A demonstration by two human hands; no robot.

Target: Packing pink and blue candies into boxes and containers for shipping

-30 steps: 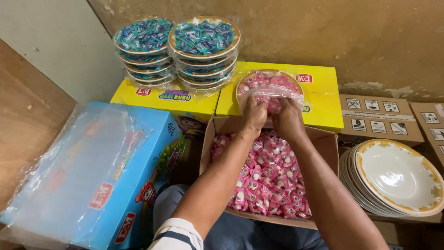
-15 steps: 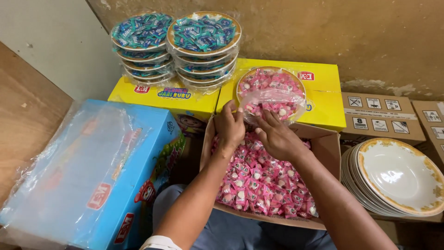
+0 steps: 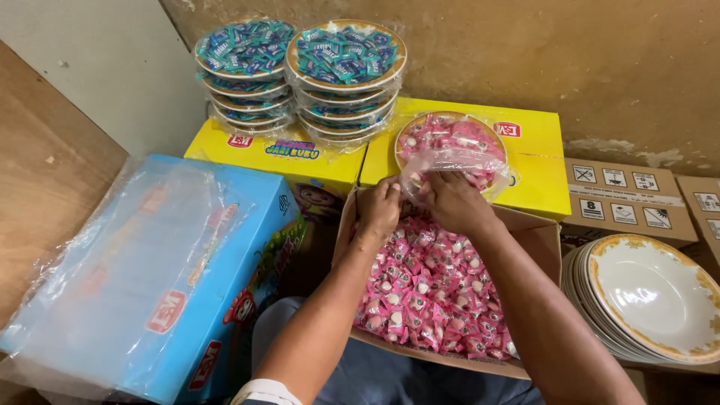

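The wrapped plate of pink sweets (image 3: 451,142) sits on a yellow box (image 3: 525,161) at upper centre; left hand (image 3: 379,210) and right hand (image 3: 454,201) pinch its loose clear film (image 3: 431,171), fingers pressed together, apparently gathering it shut above the sweet-filled carton (image 3: 536,236).

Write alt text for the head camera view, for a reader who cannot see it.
Both hands, left hand and right hand, pinch the clear plastic wrap on a plate of pink candies resting on a yellow box. Below them is an open cardboard box of pink candies; empty white plates are stacked at right.
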